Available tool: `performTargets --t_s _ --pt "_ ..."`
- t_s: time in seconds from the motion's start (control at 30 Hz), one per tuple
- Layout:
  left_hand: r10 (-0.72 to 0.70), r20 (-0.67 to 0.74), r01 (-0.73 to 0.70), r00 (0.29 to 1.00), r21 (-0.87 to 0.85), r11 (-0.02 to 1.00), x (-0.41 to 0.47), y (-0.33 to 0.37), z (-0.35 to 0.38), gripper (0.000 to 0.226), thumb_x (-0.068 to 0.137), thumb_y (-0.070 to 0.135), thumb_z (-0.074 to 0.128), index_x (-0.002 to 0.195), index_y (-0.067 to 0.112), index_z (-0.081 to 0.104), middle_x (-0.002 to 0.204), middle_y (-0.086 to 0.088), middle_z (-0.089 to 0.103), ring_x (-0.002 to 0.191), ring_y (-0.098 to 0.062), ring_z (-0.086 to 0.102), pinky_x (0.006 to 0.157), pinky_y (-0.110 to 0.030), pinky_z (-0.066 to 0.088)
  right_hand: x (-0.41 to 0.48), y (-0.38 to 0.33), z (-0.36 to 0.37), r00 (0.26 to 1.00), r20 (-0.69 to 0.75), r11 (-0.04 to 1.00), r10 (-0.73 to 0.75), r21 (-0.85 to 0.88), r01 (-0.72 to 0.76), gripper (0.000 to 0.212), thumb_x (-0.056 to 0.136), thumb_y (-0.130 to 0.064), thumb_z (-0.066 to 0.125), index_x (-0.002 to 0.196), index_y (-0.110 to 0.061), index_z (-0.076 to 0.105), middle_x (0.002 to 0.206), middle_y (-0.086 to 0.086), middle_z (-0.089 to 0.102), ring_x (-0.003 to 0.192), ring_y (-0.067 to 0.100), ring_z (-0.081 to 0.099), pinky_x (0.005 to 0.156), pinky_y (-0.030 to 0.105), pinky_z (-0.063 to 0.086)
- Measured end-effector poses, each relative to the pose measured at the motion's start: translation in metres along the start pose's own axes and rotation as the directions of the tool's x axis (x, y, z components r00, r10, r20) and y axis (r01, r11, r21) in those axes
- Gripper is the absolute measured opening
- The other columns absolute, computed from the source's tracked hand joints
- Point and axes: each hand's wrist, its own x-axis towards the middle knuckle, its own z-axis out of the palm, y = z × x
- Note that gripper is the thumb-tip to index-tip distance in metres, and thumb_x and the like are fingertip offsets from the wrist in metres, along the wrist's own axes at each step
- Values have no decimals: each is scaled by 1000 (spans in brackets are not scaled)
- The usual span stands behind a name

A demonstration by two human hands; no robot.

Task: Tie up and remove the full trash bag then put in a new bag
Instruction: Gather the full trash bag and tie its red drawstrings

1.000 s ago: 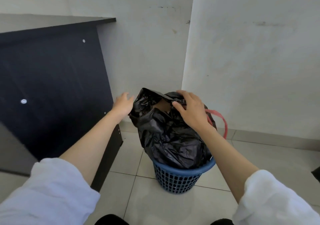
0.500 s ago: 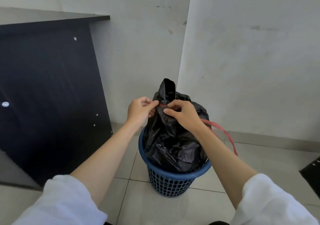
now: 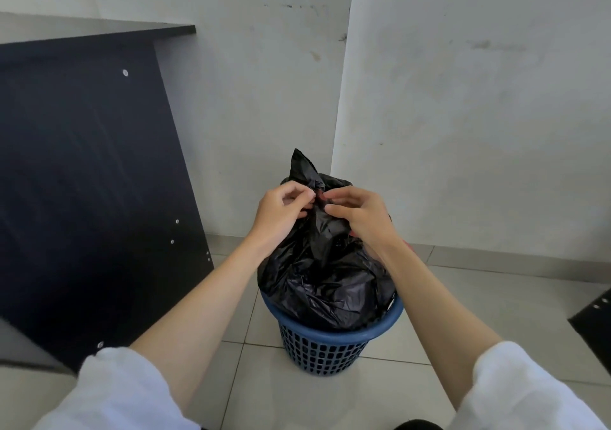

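Note:
A full black trash bag (image 3: 325,280) bulges out of a blue perforated plastic basket (image 3: 322,347) on the tiled floor. Its neck is gathered to a point that sticks up behind my fingers. My left hand (image 3: 281,213) pinches the neck from the left. My right hand (image 3: 358,216) pinches it from the right, fingertips almost touching the left ones. A bit of red drawstring (image 3: 410,247) shows behind my right wrist; most of it is hidden. No new bag is in view.
A dark desk side panel (image 3: 86,198) stands close on the left. White walls form a corner (image 3: 340,132) right behind the basket. A dark object (image 3: 595,317) sits at the right edge on the floor.
Both hands came together at the bag's top and the open mouth got bunched into a narrow neck. The red loop, earlier hanging out on the right, is now mostly out of sight.

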Motion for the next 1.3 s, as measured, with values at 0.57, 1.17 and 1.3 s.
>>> performTargets --t_s 0.57,1.17,1.3 --pt "0 -57 32 998 561 828 -4 11 -30 26 99 19 46 90 2 62 90 -13 67 80 -26 66 71 -32 58 -8 4 34 943 152 825 -296 -458 332 45 80 -19 73 120 -27 53 93 -1 53 89 15 44 81 24 39" --pt "-16 -105 68 994 509 858 -3 9 -56 26 101 17 39 93 8 62 90 -5 62 79 -18 60 70 -29 53 9 4 55 898 200 349 -391 -871 346 35 83 -45 61 97 -13 68 123 -4 54 126 16 39 108 43 22" --pt "-243 -90 246 966 31 969 -3 25 -46 28 101 18 37 86 16 61 93 -1 64 84 -11 55 68 -22 45 12 9 60 867 170 296 -468 -894 336 44 80 -54 63 89 -12 65 102 2 62 108 26 55 99 55 35"
